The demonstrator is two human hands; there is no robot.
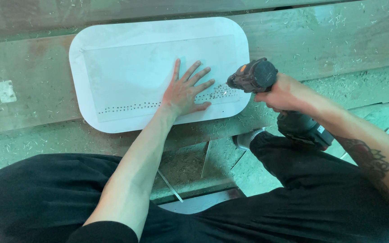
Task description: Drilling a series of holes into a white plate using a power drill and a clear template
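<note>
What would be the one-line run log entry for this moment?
left hand flat on white panel | right hand grips cordless drill | tip at row of holes

Panel (127, 58) white, with a row of small dark holes along its lower edge; drill (253, 75) black with orange accent, black battery; table (320, 40) grey-green, speckled with pale shavings; trousers (46, 198) black; right forearm (370, 157) carries a dark tattoo.
</note>
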